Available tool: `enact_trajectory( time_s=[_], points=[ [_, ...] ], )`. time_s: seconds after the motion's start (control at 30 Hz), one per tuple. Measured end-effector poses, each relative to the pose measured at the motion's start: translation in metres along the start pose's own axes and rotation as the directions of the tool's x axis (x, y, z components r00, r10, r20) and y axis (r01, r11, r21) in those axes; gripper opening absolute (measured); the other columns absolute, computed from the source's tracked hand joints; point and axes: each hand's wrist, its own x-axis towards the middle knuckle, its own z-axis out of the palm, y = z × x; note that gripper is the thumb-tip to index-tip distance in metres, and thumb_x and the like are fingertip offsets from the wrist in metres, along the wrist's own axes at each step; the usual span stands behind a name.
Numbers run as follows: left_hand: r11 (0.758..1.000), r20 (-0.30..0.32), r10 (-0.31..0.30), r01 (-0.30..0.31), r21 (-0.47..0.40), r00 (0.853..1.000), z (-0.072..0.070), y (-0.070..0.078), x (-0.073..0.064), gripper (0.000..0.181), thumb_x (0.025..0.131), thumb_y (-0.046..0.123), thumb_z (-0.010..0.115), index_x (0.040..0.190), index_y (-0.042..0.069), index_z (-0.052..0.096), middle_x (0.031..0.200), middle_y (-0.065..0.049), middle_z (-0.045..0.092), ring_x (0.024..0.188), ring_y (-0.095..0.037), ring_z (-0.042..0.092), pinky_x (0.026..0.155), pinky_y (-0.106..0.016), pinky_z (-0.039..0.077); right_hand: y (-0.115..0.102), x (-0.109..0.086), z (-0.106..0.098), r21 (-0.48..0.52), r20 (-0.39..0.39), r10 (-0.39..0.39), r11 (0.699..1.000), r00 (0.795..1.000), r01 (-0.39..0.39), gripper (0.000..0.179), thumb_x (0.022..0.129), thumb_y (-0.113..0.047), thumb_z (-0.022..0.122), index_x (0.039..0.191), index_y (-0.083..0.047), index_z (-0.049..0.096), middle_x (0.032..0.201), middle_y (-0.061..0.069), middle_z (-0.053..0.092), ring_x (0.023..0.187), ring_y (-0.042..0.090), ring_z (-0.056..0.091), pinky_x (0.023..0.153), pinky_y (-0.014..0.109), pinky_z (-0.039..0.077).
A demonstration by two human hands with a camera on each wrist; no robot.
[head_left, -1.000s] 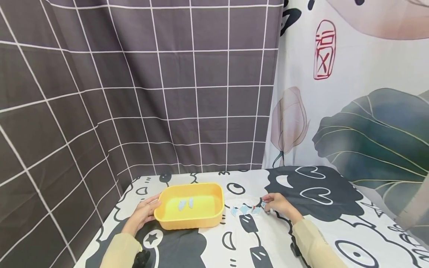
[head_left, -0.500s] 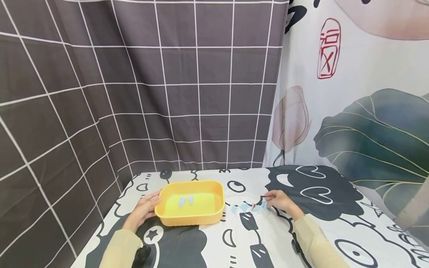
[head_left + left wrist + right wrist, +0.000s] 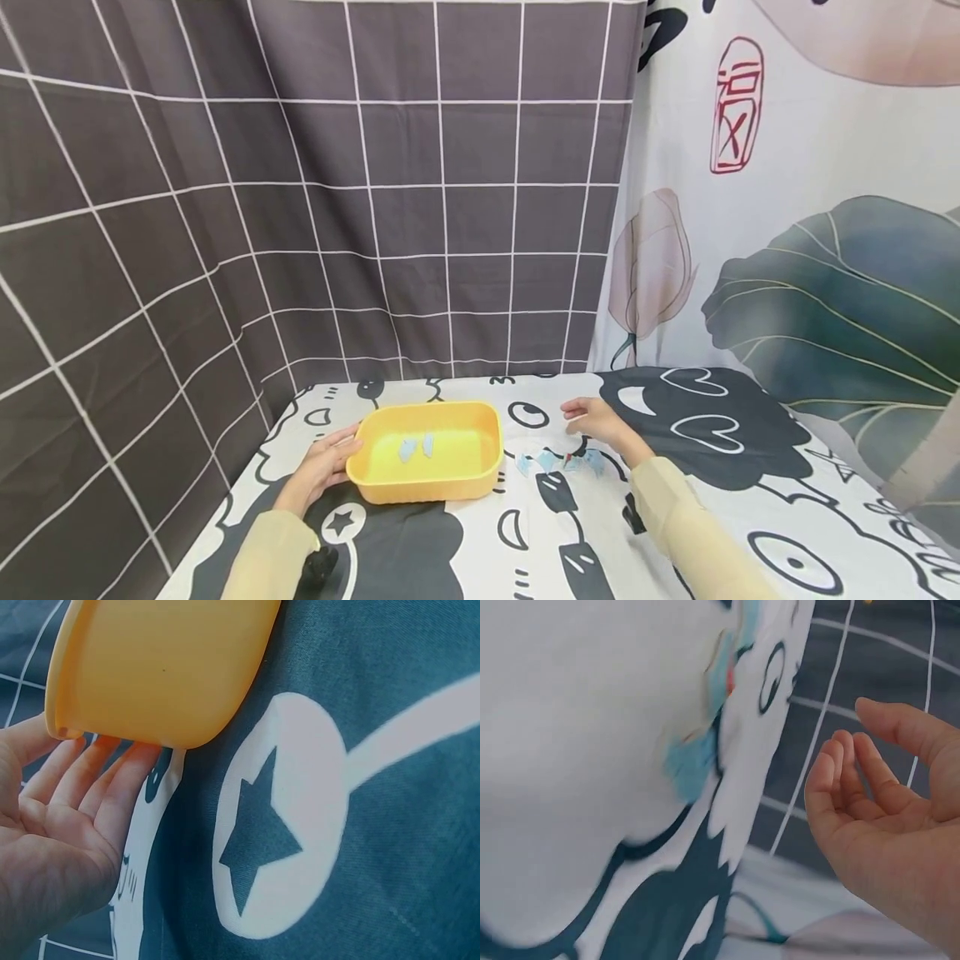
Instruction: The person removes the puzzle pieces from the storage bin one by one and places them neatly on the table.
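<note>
A yellow plastic basin (image 3: 472,492) stands on the patterned cloth, with two small light blue pieces (image 3: 407,450) inside. At its left end is my left hand (image 3: 324,467); the left wrist view has the thumb at the rim and the fingers against the outer wall of the basin (image 3: 165,675). To the basin's right, several flat light blue pieces (image 3: 547,460) lie in a row, one with a red patch. My right hand (image 3: 597,421) hovers just beyond the row, holding nothing. In the right wrist view its fingers (image 3: 821,776) are loosely bent, apart from the blue piece (image 3: 690,765).
A black-and-white cartoon cloth (image 3: 480,550) covers the table. Behind it hangs a dark grid curtain (image 3: 465,225), with a white floral curtain (image 3: 667,167) at the right. Black straps show at both wrists.
My right hand has let go of the rightmost blue piece, which now lies in the row, and has moved away from it, further back and left. The left hand stays at the basin.
</note>
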Motion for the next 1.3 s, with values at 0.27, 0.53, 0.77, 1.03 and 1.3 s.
enact_trajectory(
  time_s=[0.27, 0.53, 0.77, 1.03, 1.3],
  points=[
    [1.000, -0.031, 0.010, -0.010, 0.012, 0.999, 0.000, -0.001, 0.000, 0.060, 0.092, 0.029, 0.057, 0.142, 0.004, 0.037, 0.135, -0.022, 0.051, 0.095, -0.016, 0.068, 0.077, -0.032, 0.057, -0.045, 0.021, 0.039, 0.023, 0.020, -0.011, 1.000, 1.000, 0.011, 0.047, 0.071, -0.001, 0.064, 0.117, 0.007, 0.057, 0.108, 0.020, 0.064, 0.094, 0.020, 0.061, 0.085, 0.034, 0.053],
    [1.000, -0.068, 0.028, -0.029, -0.011, 0.997, 0.004, -0.005, -0.001, 0.055, 0.091, 0.025, 0.057, 0.139, 0.003, 0.041, 0.130, -0.022, 0.057, 0.094, -0.021, 0.069, 0.076, -0.033, 0.058, -0.068, 0.040, 0.078, 0.073, 0.074, -0.094, 0.993, 0.993, 0.089, 0.041, 0.073, -0.001, 0.064, 0.113, 0.005, 0.061, 0.108, 0.021, 0.064, 0.090, 0.016, 0.061, 0.082, 0.029, 0.053],
    [0.999, -0.064, 0.034, -0.034, -0.002, 0.997, 0.003, -0.006, 0.002, 0.055, 0.091, 0.028, 0.058, 0.139, 0.006, 0.042, 0.130, -0.019, 0.058, 0.099, -0.022, 0.067, 0.077, -0.033, 0.057, -0.080, 0.048, 0.106, 0.115, 0.109, -0.063, 0.992, 0.992, 0.050, 0.042, 0.073, 0.000, 0.066, 0.114, 0.006, 0.060, 0.108, 0.022, 0.064, 0.088, 0.012, 0.059, 0.077, 0.024, 0.050],
    [0.998, -0.077, 0.035, -0.038, -0.041, 0.996, 0.000, -0.005, 0.006, 0.052, 0.091, 0.024, 0.058, 0.138, 0.007, 0.044, 0.128, -0.020, 0.058, 0.095, -0.021, 0.068, 0.076, -0.034, 0.058, -0.086, 0.056, 0.137, 0.108, 0.121, -0.065, 0.993, 0.991, 0.052, 0.041, 0.071, 0.001, 0.069, 0.111, 0.007, 0.061, 0.105, 0.022, 0.065, 0.084, 0.011, 0.059, 0.075, 0.023, 0.050],
    [0.998, -0.057, 0.039, -0.042, -0.056, 0.998, 0.003, -0.004, 0.004, 0.052, 0.092, 0.024, 0.057, 0.139, 0.006, 0.042, 0.128, -0.021, 0.058, 0.091, -0.017, 0.068, 0.075, -0.032, 0.057, -0.084, 0.060, 0.159, 0.090, 0.129, -0.119, 0.990, 0.985, 0.108, 0.036, 0.069, 0.006, 0.068, 0.105, 0.011, 0.062, 0.099, 0.025, 0.066, 0.083, 0.013, 0.059, 0.071, 0.020, 0.051]
  ],
)
